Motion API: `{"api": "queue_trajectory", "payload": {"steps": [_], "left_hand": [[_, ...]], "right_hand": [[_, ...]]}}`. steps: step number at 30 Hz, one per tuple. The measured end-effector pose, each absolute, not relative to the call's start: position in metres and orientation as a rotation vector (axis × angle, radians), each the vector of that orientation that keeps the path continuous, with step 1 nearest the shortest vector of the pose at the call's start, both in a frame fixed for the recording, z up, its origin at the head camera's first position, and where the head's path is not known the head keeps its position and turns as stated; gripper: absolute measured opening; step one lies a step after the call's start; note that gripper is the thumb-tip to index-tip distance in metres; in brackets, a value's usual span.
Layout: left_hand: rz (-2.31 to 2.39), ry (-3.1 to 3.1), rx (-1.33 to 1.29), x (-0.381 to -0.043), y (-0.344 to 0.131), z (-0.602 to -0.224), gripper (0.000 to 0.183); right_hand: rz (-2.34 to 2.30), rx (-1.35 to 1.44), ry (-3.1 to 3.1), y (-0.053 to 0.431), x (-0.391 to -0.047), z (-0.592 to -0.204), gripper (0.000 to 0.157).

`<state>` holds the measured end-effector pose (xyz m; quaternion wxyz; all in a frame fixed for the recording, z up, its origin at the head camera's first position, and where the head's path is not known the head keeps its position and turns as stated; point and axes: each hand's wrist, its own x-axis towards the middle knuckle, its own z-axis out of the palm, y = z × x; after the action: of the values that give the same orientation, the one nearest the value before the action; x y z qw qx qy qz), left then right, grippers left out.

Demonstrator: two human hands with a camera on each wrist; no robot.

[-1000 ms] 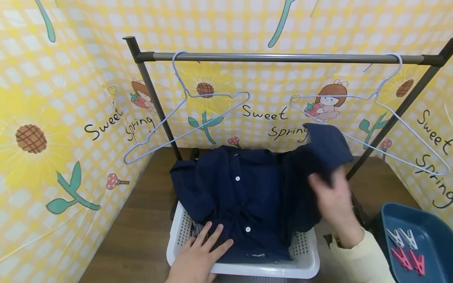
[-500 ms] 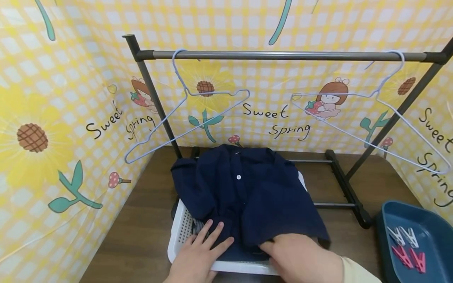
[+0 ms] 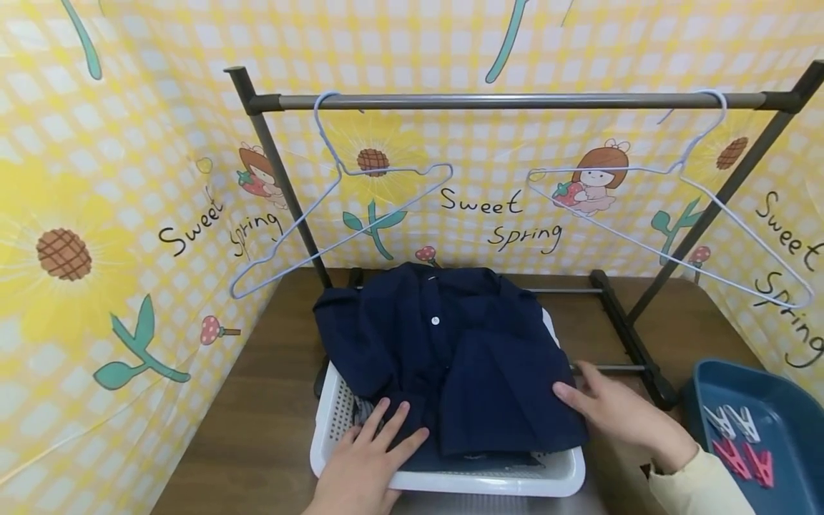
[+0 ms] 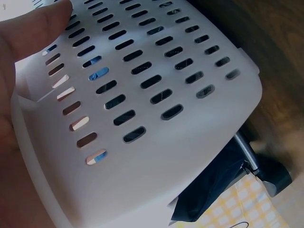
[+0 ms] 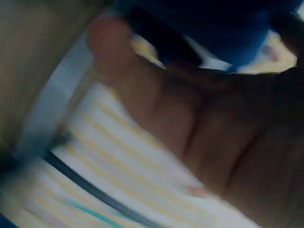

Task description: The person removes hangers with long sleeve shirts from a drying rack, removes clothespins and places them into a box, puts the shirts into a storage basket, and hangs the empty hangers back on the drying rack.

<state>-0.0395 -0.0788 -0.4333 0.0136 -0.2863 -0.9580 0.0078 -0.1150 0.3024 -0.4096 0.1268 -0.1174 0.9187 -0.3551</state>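
In the head view, a navy shirt (image 3: 405, 315) with white buttons lies heaped over a white perforated laundry basket (image 3: 496, 486). A squared, folded-over part of it covers the front right. My left hand (image 3: 367, 458) straddles the basket's near rim, spread fingers over the shirt and thumb outside. The left wrist view shows that thumb (image 4: 42, 28) against the slotted basket wall (image 4: 190, 128). At the shirt's right edge, my right hand (image 3: 624, 415) has its fingers apart, the thumb at the cloth. Its wrist view is blurred.
Behind stands a dark metal clothes rack (image 3: 502, 101) with a left hanger (image 3: 386, 229) and a right hanger (image 3: 740, 222), both light blue. A blue tub (image 3: 772, 400) at the right holds white clothespins (image 3: 734, 423) and pink clothespins (image 3: 743, 461). All sits on a brown wooden table (image 3: 238, 422).
My right hand has brought a part of the shirt from the right down over the basket's front, then moved off to its right edge. The left hand has stayed at the rim.
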Motion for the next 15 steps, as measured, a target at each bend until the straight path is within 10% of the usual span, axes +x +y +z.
{"api": "queue_trajectory", "payload": {"steps": [6,15], "left_hand": [[0.017,-2.962,-0.889,-0.038,-0.079,-0.435,0.08],[-0.002,-2.946,-0.892,-0.039,-0.077,-0.436,0.078]], "right_hand": [[-1.421,-0.342,2.269,0.309,-0.115,-0.433,0.058],[-0.474,-0.618,3.548,0.253,-0.082,-0.384,0.023]]}}
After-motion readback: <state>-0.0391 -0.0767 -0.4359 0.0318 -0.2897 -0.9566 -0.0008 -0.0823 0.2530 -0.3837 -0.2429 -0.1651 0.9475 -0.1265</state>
